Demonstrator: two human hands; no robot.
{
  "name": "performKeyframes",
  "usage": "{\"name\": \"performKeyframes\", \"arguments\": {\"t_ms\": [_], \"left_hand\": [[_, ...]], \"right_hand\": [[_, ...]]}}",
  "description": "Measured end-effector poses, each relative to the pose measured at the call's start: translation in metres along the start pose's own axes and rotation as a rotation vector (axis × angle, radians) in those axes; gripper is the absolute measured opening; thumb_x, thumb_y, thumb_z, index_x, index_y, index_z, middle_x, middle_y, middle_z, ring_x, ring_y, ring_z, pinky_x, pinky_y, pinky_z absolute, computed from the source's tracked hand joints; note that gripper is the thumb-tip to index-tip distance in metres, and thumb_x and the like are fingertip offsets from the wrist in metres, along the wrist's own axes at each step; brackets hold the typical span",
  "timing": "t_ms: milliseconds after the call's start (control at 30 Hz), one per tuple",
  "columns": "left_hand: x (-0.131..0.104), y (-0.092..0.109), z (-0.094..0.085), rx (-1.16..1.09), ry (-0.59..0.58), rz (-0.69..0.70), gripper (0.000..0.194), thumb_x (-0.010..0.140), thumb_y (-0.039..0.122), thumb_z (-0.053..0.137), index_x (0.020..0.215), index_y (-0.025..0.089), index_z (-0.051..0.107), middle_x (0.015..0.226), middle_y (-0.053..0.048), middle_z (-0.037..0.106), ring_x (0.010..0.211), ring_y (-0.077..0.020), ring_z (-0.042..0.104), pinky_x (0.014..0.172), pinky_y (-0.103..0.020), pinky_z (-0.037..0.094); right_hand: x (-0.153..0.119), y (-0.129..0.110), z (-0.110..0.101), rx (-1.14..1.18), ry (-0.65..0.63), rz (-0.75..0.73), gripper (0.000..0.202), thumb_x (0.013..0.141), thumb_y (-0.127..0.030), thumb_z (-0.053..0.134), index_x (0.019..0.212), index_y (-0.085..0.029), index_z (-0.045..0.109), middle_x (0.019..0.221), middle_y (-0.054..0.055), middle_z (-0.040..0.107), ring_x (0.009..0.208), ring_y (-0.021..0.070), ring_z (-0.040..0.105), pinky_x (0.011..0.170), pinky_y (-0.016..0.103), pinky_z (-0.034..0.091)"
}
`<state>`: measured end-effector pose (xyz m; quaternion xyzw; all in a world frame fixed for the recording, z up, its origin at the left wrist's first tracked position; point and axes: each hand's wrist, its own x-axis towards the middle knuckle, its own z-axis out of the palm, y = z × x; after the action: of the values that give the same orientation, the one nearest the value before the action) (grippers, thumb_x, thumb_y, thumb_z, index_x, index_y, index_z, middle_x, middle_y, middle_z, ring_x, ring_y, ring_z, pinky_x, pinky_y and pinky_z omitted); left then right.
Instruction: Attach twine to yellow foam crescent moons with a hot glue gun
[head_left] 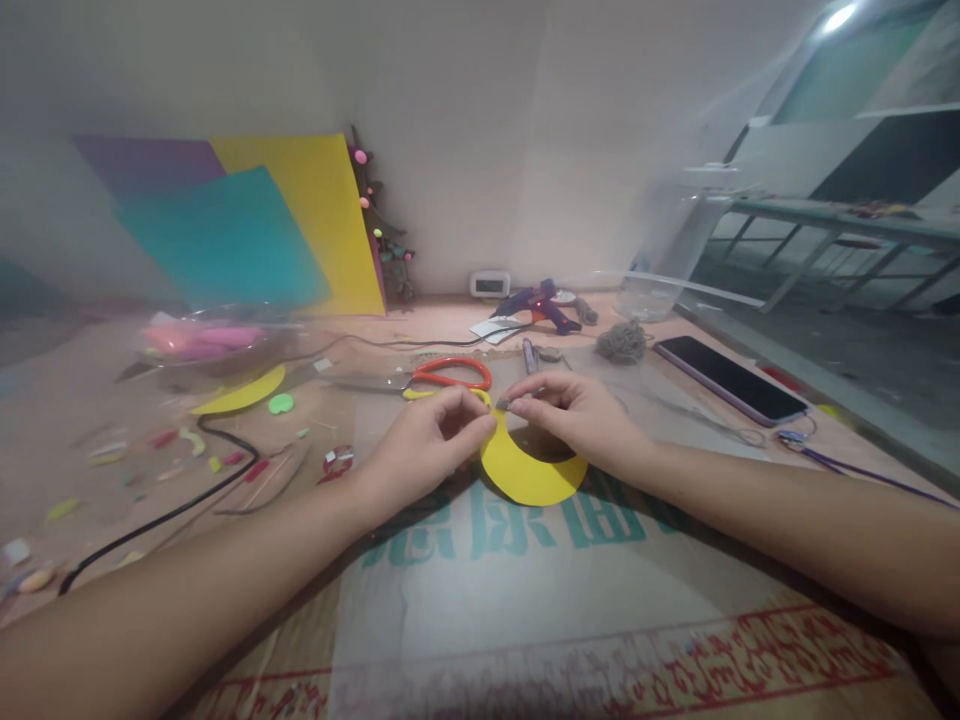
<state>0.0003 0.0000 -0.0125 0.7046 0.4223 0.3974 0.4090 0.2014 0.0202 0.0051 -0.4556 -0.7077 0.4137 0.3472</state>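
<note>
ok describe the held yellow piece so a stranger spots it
On the table, find the red-and-yellow-handled scissors. Just nearer the camera, at the left hand and right hand, is a curved yellow piece. Unlike the yellow crescent farther left, this one is held.

The table [431, 318] is the supporting surface. A pale sheet [480, 610] with green characters covers its front middle. Scissors [409, 380], one handle red and one yellow, lie beyond the printed characters. At the right lies a phone [731, 380], screen up; near it sits grey yarn [622, 343]. Along the wall stand a small display [489, 285], a glue gun [541, 305] and a clear tub [649, 300]. At the left: a clear bag [210, 340], yellow paper [241, 392], a green disc [281, 403], a black cable [161, 520] and scattered scraps.
</note>
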Motion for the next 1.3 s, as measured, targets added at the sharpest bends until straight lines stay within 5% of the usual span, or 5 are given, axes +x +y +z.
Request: {"name": "performKeyframes", "arguments": {"t_ms": [300,433,600,867,1300], "left_hand": [[0.0,0.002,0.0,-0.026,-0.029,-0.021,0.019,0.088,0.035,0.058,0.082,0.017,0.057,0.069,0.003,0.056,0.055,-0.0083,0.051,0.051,-0.019,0.042],[0.001,0.002,0.0,0.011,0.004,-0.011,0.019,0.088,0.034,0.058,0.082,0.016,0.058,0.07,0.002,0.057,0.055,-0.0082,0.05,0.053,-0.021,0.042],[0.001,0.0,0.0,0.018,0.01,-0.023,0.018,0.089,0.033,0.058,0.082,0.017,0.057,0.068,0.003,0.057,0.054,-0.0082,0.05,0.053,-0.021,0.041],[0.002,-0.001,0.0,-0.09,-0.048,-0.056,0.022,0.089,0.038,0.059,0.084,0.016,0.056,0.063,0.004,0.054,0.052,-0.0075,0.05,0.048,-0.019,0.04],[0.004,-0.008,0.0,-0.217,-0.112,-0.097,0.025,0.089,0.04,0.06,0.086,0.016,0.055,0.062,0.005,0.051,0.05,-0.0059,0.049,0.047,-0.018,0.04]], "right_hand": [[0.001,0.002,-0.001,0.038,-0.06,-0.069,0.024,0.086,-0.036,0.058,0.101,-0.019,0.066,0.055,-0.006,0.044,0.046,0.0084,0.037,0.044,0.022,0.026],[0.005,0.001,-0.003,0.203,-0.038,-0.078,0.028,0.085,-0.032,0.061,0.11,-0.018,0.061,0.092,0.004,0.067,0.053,0.0066,0.048,0.047,0.022,0.037],[0.008,-0.005,-0.009,0.453,-0.13,0.043,0.032,0.081,-0.028,0.067,0.111,-0.02,0.058,0.117,0.007,0.065,0.046,0.0021,0.046,0.044,0.022,0.04],[0.011,0.001,-0.009,0.469,-0.331,0.055,0.037,0.084,-0.026,0.068,0.118,-0.016,0.057,0.056,-0.007,0.056,0.046,0.0062,0.051,0.047,0.019,0.038],[0.011,0.015,-0.003,0.462,-0.27,0.03,0.031,0.084,-0.036,0.068,0.108,-0.017,0.062,0.055,-0.007,0.051,0.047,0.0062,0.043,0.043,0.018,0.031]]}}
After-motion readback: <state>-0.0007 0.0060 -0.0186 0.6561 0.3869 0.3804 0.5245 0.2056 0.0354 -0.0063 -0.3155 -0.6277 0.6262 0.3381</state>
